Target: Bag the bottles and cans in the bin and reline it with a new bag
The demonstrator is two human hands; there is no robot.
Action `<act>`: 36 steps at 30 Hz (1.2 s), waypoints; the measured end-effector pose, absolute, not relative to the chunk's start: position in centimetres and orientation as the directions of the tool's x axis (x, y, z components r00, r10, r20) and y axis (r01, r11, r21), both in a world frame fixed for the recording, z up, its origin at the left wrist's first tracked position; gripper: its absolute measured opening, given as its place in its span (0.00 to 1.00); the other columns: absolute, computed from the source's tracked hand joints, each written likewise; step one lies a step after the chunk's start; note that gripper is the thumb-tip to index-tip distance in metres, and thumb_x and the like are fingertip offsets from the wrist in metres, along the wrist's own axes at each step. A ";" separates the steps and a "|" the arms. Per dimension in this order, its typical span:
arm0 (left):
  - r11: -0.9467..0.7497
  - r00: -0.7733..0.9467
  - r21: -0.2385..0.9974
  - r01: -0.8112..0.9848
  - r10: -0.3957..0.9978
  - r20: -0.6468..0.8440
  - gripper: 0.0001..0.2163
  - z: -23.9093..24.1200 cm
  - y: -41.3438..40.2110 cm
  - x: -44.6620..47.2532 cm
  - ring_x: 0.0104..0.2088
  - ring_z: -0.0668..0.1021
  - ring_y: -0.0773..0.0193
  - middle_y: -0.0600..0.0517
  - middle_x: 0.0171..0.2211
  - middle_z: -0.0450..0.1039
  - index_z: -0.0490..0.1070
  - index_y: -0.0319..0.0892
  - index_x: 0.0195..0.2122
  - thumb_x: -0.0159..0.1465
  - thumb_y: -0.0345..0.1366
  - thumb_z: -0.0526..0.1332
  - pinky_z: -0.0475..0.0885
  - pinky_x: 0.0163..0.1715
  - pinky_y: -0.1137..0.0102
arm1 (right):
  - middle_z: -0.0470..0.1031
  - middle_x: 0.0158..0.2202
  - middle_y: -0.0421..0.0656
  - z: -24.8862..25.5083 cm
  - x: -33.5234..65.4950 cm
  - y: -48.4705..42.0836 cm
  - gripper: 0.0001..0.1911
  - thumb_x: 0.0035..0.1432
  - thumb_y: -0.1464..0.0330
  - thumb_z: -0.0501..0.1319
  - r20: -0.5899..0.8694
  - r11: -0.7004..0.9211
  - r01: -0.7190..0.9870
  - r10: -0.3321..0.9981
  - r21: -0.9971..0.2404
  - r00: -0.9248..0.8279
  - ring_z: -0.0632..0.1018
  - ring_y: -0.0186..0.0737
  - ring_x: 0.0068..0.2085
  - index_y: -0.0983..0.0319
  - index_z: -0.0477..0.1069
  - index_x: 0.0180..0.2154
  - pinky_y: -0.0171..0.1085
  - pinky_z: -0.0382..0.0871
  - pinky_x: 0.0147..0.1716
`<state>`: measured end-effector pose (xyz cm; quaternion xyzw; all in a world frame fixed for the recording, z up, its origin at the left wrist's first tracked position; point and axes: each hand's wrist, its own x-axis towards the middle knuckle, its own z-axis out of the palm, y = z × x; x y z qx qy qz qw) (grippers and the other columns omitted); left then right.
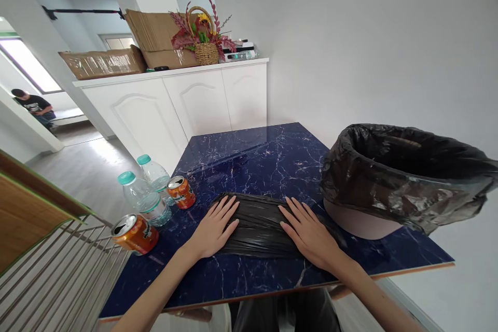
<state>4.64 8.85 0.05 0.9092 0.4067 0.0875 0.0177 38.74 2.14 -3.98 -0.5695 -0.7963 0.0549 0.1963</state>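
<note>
Black plastic bag [259,223]: where, and how are the arms [167,279]?

Head view: flat on the desk [249,280], left of the lined bin [373,181]. Both arms reach forward, palms down.

How open, and touching what?

Left hand [213,228] and right hand [313,236] stand apart, fingers loosely spread, resting on the bag, the right nearer the bin.

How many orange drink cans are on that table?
2: a nearer orange metal can by the left edge of the blue marbled tabletop, and a farther orange metal can along that same side. No others show.
</note>
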 end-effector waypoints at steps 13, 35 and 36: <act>-0.247 0.133 0.223 0.943 0.893 0.430 0.31 -0.1 7.2 2.6 0.59 0.73 0.34 0.32 0.56 0.70 0.72 0.34 0.57 0.70 0.60 0.56 0.68 0.59 0.38 | 0.45 0.80 0.40 -3.5 38.9 1.7 0.33 0.79 0.47 0.43 0.177 0.362 0.861 0.931 -0.359 -0.318 0.48 0.51 0.79 0.51 0.52 0.77 0.59 0.48 0.77; -0.286 0.289 0.825 0.487 0.944 0.157 0.22 16.0 -5.9 8.0 0.46 0.87 0.55 0.45 0.61 0.76 0.59 0.53 0.62 0.72 0.51 0.63 0.86 0.41 0.63 | 0.55 0.78 0.53 2.4 22.5 -6.7 0.55 0.63 0.66 0.68 0.534 0.530 0.329 0.841 -0.782 -0.087 0.62 0.58 0.76 0.55 0.36 0.79 0.61 0.63 0.71; -0.318 0.330 0.832 0.454 0.928 0.175 0.24 16.5 -6.6 8.2 0.47 0.86 0.56 0.45 0.65 0.73 0.57 0.56 0.65 0.73 0.50 0.62 0.86 0.42 0.63 | 0.59 0.76 0.53 2.6 22.2 -6.9 0.51 0.66 0.64 0.66 0.495 0.490 0.222 0.868 -0.843 -0.034 0.66 0.57 0.74 0.56 0.39 0.79 0.60 0.65 0.70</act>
